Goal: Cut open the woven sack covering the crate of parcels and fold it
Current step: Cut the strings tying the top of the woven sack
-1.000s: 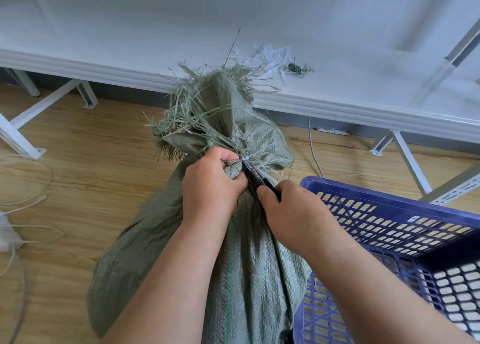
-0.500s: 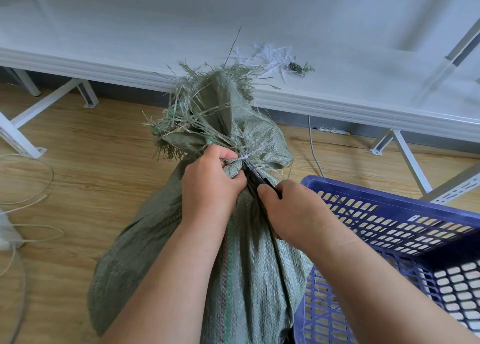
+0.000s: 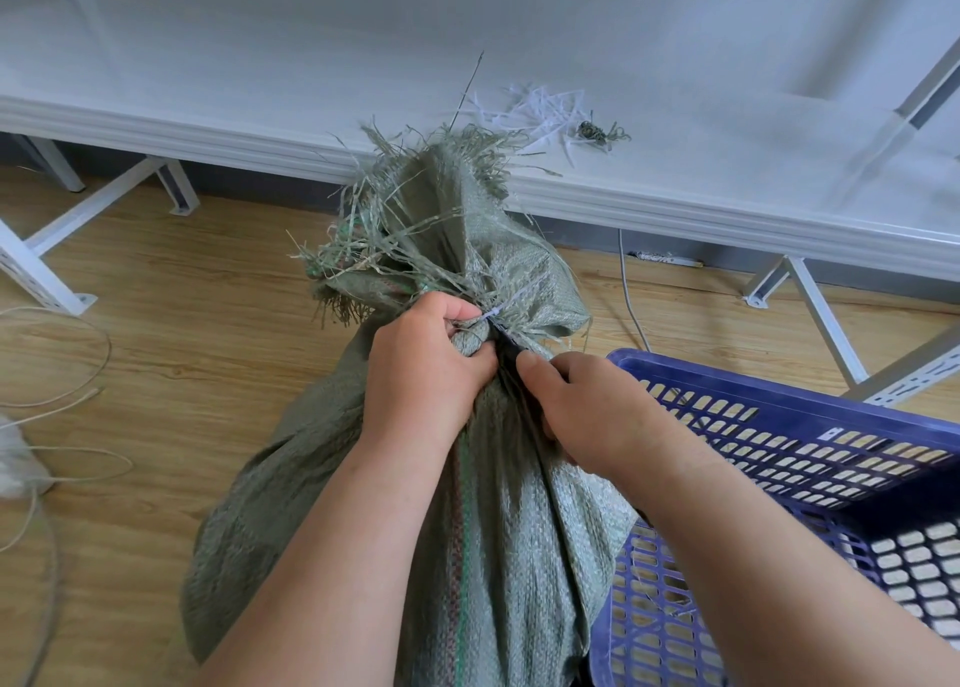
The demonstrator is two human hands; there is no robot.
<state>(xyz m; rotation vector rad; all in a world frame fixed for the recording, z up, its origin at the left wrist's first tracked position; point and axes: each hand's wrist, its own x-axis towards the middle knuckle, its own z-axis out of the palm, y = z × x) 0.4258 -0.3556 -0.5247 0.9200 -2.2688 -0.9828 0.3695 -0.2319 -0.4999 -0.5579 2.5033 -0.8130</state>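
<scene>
A grey-green woven sack (image 3: 498,541) stands on the wooden floor, its frayed top bunched and tied with a white zip tie (image 3: 511,306). My left hand (image 3: 423,369) grips the bunched neck just below the tie. My right hand (image 3: 587,408) holds a dark cutting tool (image 3: 508,342) whose tip sits at the tie; most of the tool is hidden by my fingers. The sack's contents are hidden.
An empty blue plastic crate (image 3: 779,478) stands at the sack's right. A low white shelf (image 3: 675,203) runs behind, with cut white ties and a scrap (image 3: 550,115) on it. Loose cords (image 3: 57,385) lie on the floor at left.
My right hand has slid slightly down and closer along the sack's neck with the tool; the left hand keeps its grip. The sack stays tied.
</scene>
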